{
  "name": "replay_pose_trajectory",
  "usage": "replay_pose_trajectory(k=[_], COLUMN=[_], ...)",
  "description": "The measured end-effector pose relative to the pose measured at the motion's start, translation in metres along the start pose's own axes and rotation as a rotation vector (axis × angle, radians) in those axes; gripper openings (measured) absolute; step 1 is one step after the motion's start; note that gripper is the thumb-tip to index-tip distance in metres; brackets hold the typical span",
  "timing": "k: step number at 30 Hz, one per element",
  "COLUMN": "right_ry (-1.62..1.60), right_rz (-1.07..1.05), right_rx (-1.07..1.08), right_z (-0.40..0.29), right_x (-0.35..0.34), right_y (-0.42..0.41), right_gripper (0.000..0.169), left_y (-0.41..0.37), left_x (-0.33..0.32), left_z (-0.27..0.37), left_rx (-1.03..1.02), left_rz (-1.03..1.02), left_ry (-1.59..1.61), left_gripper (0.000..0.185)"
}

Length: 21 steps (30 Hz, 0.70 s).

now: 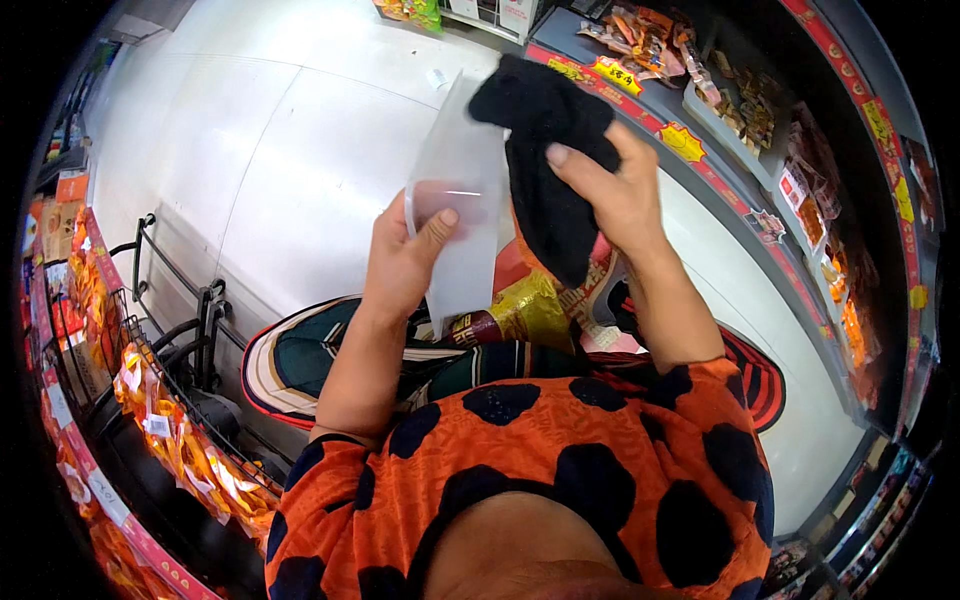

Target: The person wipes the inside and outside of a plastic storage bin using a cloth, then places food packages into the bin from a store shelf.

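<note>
My left hand [409,259] grips a translucent plastic panel [465,150] by its left edge, thumb on the near face; the fingers show blurred through it. Whether the panel is flat or part of a bin cannot be told. Just right of it, my right hand [622,191] holds a black cloth [551,150], bunched between thumb and fingers, its lower end hanging down. Below the cloth, near my lap, lie a shiny yellow and dark red package [525,311] and other printed packaging, partly hidden by the cloth and my right forearm.
Shelves with a red price rail [720,184] curve along the right, holding packaged snacks [637,37] and a plastic tray [742,142]. At the left stand a black metal rack [202,315] and hanging orange packets [180,427]. White floor tiles [322,150] lie ahead.
</note>
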State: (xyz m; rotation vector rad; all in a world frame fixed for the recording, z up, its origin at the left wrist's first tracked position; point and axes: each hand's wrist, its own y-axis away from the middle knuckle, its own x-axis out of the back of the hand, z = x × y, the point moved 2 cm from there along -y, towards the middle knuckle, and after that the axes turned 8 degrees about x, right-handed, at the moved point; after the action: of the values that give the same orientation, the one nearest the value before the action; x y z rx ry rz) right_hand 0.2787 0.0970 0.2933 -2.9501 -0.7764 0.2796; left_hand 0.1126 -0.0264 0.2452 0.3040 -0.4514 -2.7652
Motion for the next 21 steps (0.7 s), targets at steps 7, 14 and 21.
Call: replay_pose_trajectory(k=[7,14,21], right_ry=[0.725,0.899,0.668], right_rz=[-0.294,-0.101,-0.394], right_rx=[0.527,-0.091,0.205], right_z=[-0.002,0.039,0.017], right_x=[-0.022,0.032,-0.017], right_y=[0.028,-0.052,0.023], right_gripper=[0.031,0.040,0.033], left_y=[0.009,0.027,0.014], left_x=[-0.019,-0.041,-0.019], left_z=[-0.009,-0.006,-0.014], left_rx=[-0.439,-0.492,-0.472], left_rz=[-0.106,-0.260,-0.098], left_ry=[-0.529,-0.603,-0.553], left_gripper=[0.042,0.012,0.016])
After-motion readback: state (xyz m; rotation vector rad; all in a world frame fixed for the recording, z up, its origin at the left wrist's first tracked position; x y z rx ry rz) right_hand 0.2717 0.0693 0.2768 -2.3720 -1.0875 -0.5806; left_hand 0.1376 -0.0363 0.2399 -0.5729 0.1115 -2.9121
